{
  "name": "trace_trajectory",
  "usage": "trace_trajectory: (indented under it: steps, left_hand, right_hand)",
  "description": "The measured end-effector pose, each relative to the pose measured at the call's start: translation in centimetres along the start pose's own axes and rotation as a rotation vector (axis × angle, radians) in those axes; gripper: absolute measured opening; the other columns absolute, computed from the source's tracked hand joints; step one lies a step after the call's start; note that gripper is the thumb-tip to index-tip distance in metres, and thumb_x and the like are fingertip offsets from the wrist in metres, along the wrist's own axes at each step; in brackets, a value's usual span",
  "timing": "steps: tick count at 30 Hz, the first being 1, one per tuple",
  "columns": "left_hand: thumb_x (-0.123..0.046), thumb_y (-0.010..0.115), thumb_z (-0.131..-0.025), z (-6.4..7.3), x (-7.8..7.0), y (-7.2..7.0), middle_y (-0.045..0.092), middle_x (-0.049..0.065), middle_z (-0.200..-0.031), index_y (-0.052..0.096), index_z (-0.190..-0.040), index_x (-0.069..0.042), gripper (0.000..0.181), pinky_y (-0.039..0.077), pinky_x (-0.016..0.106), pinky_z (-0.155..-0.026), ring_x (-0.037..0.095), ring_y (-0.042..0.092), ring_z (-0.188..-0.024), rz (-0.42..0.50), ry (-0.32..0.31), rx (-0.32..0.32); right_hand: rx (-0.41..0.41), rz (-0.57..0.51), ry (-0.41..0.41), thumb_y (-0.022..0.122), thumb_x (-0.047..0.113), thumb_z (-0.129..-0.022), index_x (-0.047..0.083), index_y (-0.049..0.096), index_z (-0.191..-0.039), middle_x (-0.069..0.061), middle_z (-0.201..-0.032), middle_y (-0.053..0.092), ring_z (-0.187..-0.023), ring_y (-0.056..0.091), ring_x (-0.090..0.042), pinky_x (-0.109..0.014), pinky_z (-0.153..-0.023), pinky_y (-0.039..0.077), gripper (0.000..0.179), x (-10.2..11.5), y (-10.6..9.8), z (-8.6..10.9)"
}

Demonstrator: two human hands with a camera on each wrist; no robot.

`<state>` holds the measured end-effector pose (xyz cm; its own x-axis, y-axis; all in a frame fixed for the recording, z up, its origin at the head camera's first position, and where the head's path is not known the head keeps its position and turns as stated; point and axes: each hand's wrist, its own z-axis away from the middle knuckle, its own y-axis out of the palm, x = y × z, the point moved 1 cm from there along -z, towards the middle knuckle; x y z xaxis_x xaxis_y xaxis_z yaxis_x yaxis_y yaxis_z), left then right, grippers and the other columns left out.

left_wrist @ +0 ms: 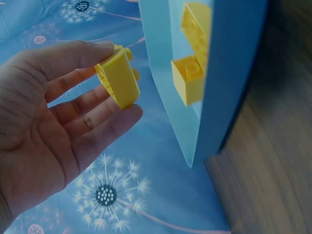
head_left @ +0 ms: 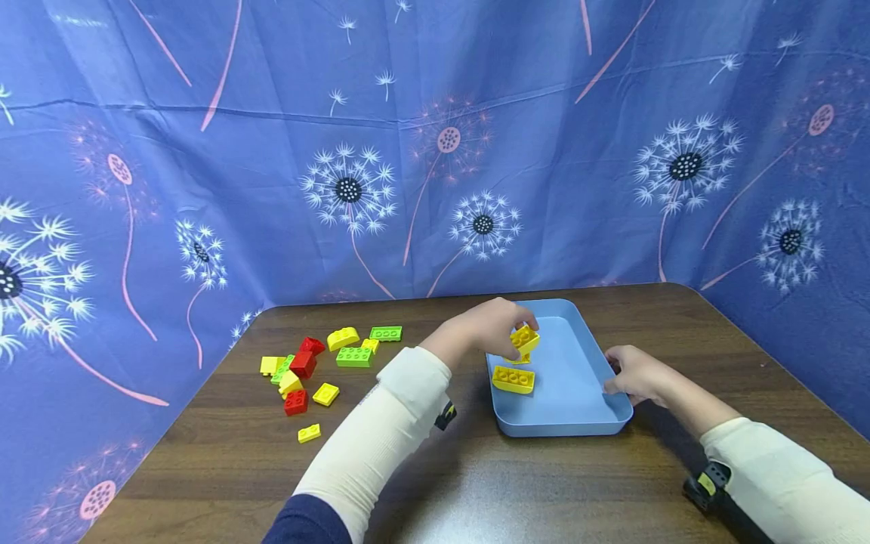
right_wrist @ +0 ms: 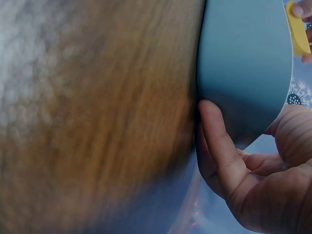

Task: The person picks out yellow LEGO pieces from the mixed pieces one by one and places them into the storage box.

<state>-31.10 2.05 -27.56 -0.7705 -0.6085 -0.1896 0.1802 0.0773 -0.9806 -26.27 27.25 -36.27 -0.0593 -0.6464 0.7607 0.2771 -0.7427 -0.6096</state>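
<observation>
My left hand (head_left: 491, 326) is over the left side of a blue tray (head_left: 581, 402), pinching a yellow toy brick (head_left: 525, 338) between thumb and fingers. Seen from the left wrist, this brick (left_wrist: 122, 80) has studs along one side and stands apart from the tray wall (left_wrist: 168, 97). Inside the tray lies a yellow brick (head_left: 513, 380) near its left wall. A second yellow piece (head_left: 522, 359), partly hidden, sits just behind it under the hand. My right hand (head_left: 639, 372) grips the tray's right wall, thumb at the rim and fingers along the outside.
On the table's left lie loose bricks: several yellow, such as one block (head_left: 326, 394), several red ones including a cube (head_left: 303, 364), and green ones like a studded block (head_left: 354, 357). A blue dandelion-print cloth (head_left: 414, 181) hangs behind the brown wooden table (head_left: 435, 483).
</observation>
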Motion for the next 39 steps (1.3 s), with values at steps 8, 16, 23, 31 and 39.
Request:
trace_trajectory:
  steps: [8, 16, 23, 31, 39]
  left_hand:
    - [-0.019, 0.077, -0.083, -2.3, -1.2, 0.6, 0.062, 0.000, -0.122, 0.062, -0.130, -0.017, 0.050, 0.047, 0.019, -0.082, 0.014, 0.056, -0.113, 0.054, -0.007, 0.013]
    - [-0.019, 0.078, -0.083, -4.4, -2.4, 1.9, 0.062, 0.001, -0.124, 0.061, -0.132, -0.018, 0.051, 0.051, 0.017, -0.067, 0.012, 0.064, -0.094, 0.154, -0.066, 0.013]
    - [-0.018, 0.079, -0.083, -5.8, -3.0, 3.2, 0.061, 0.000, -0.125, 0.061, -0.129, -0.022, 0.050, 0.052, 0.019, -0.057, 0.011, 0.064, -0.067, 0.248, -0.139, -0.001]
    - [-0.016, 0.080, -0.081, -6.9, -3.3, 4.1, 0.060, -0.003, -0.115, 0.063, -0.127, -0.021, 0.049, 0.054, 0.022, -0.061, 0.009, 0.061, -0.072, 0.283, -0.217, 0.031]
    - [-0.010, 0.077, -0.083, -7.5, -3.8, 4.4, 0.057, -0.004, -0.089, 0.066, -0.125, -0.019, 0.044, 0.053, 0.020, -0.060, 0.009, 0.058, -0.074, 0.219, -0.271, 0.092]
  right_hand:
    - [-0.001, 0.012, 0.015, 0.067, -0.009, -0.080, -0.023, 0.041, -0.119, -0.031, -0.104, 0.053, -0.089, 0.062, -0.034, -0.049, -0.065, 0.057, 0.049, -0.1, -0.3, -0.1]
    - [-0.010, 0.007, 0.034, 0.067, -0.009, -0.080, -0.021, 0.045, -0.117, -0.027, -0.099, 0.055, -0.086, 0.064, -0.032, -0.047, -0.064, 0.058, 0.044, -0.4, -0.1, 0.0]
    - [-0.005, 0.007, 0.038, 0.068, -0.008, -0.080, -0.019, 0.046, -0.117, -0.024, -0.098, 0.055, -0.085, 0.063, -0.029, -0.047, -0.064, 0.058, 0.044, -0.6, -0.1, -0.1]
    - [-0.010, 0.002, 0.029, 0.067, -0.007, -0.080, -0.020, 0.046, -0.117, -0.023, -0.096, 0.056, -0.084, 0.064, -0.029, -0.045, -0.063, 0.058, 0.045, -0.4, 0.0, 0.0]
    - [-0.011, -0.003, 0.025, 0.067, -0.007, -0.079, -0.019, 0.047, -0.116, -0.021, -0.093, 0.054, -0.083, 0.063, -0.028, -0.045, -0.064, 0.058, 0.044, -0.2, -0.1, 0.0]
